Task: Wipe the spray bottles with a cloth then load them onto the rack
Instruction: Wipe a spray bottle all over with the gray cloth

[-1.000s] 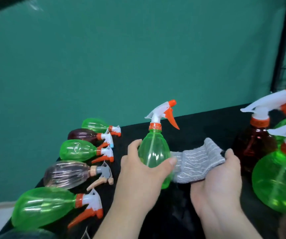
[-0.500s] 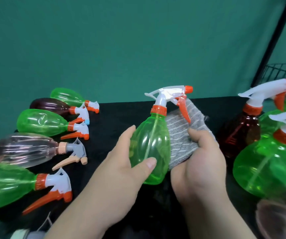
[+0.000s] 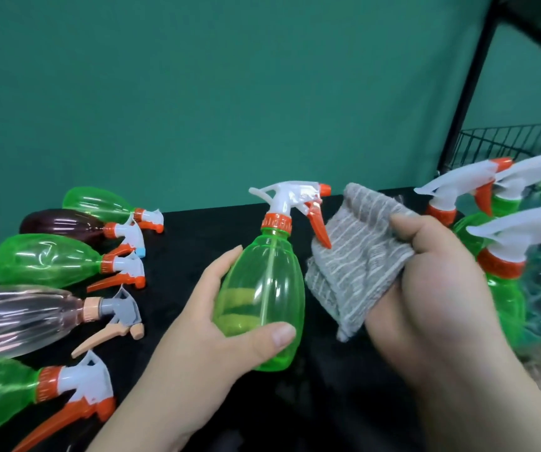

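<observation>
Clearly the wiping step is in hand, by my reading. The left hand [image 3: 204, 327] has its grip curled round the translucent green plastic spray bottle [image 3: 262, 288], which carries a white head and an orange trigger. The thumb lies across the front near the base and the fingers wrap behind the body. That bottle stands upright over the middle of the black cloth-covered surface [image 3: 204, 230], though whether its base rests there or hangs just above I cannot tell. The right hand [image 3: 435, 288] has its grip closed on the folded grey ribbed cloth with pale stripes [image 3: 353, 265], thumb pinching on top and fingers beneath. This cloth sits just beside the bottle's right flank, behind the trigger tip; whether they touch I cannot tell.

Five more plastic spray bottles [image 3: 44, 259] lie on their sides in a row at the left, green, dark brown and clear, heads pointing inward. Several upright spray bottles [image 3: 503, 305], mostly green, crowd the right edge, and the black wire rack [image 3: 507, 141] stands behind them.

Next, I judge, the cloth must be pressed against the body and drawn round it while the left grip turns the bottle, since that hand covers part of the plastic. Loading then means reaching right past those upright bottles, whose jutting heads could easily be knocked
</observation>
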